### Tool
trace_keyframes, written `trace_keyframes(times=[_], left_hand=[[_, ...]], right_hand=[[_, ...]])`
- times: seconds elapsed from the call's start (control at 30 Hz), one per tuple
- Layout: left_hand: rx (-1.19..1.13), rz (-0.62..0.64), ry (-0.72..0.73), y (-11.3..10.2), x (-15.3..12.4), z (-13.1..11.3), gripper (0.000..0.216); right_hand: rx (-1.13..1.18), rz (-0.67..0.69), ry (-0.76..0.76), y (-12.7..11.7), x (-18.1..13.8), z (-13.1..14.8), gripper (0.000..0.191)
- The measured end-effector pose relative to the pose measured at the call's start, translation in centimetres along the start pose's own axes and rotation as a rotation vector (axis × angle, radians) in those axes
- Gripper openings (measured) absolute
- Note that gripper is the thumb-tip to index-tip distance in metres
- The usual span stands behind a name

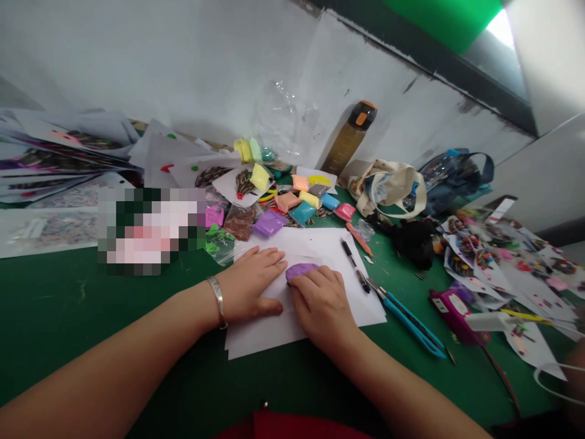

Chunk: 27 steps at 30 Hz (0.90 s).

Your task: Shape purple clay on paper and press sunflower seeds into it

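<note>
A flat lump of purple clay lies on a white sheet of paper spread on the green table. My right hand presses down on the clay with its fingers stretched over it, covering its near half. My left hand lies flat on the paper just left of the clay, fingers out, with a silver bracelet on the wrist. Neither hand grips anything.
Several small bags of coloured clay sit behind the paper. A black pen, an orange pencil and blue tweezers lie to the right, beside a glue gun. A bottle, cloth bags and printed sheets crowd the back and sides.
</note>
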<state>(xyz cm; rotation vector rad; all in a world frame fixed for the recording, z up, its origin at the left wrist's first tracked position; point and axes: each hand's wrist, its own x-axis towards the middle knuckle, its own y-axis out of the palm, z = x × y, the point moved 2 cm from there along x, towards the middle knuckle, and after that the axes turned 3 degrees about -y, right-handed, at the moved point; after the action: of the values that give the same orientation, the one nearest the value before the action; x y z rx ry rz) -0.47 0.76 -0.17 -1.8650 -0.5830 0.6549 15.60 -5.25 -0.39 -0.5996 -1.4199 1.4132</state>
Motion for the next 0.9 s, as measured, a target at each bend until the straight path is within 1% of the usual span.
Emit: trace_keyframes(times=[0.4, 0.5, 0.6, 0.67, 0.73, 0.8, 0.9], left_hand=[[-0.012, 0.001, -0.003, 0.0, 0.1, 0.0, 0.074], [-0.025, 0.004, -0.008, 0.1, 0.0, 0.1, 0.075], [-0.026, 0.02, -0.012, 0.1, 0.0, 0.2, 0.075], [-0.023, 0.033, -0.013, 0.0, -0.1, 0.2, 0.075], [-0.02, 0.042, -0.01, -0.1, -0.2, 0.2, 0.075], [-0.016, 0.046, -0.004, -0.2, -0.2, 0.1, 0.074], [-0.008, 0.042, 0.011, -0.4, -0.3, 0.1, 0.07]], right_hand=[[0.024, -0.001, 0.029, 0.2, 0.1, -0.1, 0.013], [0.075, -0.017, 0.059, 0.0, 0.3, -0.4, 0.013], [0.141, -0.068, 0.113, -0.9, 0.4, -1.8, 0.012], [0.162, -0.107, 0.155, -1.7, 0.3, -3.4, 0.012], [0.139, -0.144, 0.242, -2.3, -0.1, -5.4, 0.013], [0.094, -0.138, 0.301, -2.4, -0.6, -7.1, 0.013], [0.03, -0.087, 0.33, -2.0, -1.2, -8.6, 0.014]])
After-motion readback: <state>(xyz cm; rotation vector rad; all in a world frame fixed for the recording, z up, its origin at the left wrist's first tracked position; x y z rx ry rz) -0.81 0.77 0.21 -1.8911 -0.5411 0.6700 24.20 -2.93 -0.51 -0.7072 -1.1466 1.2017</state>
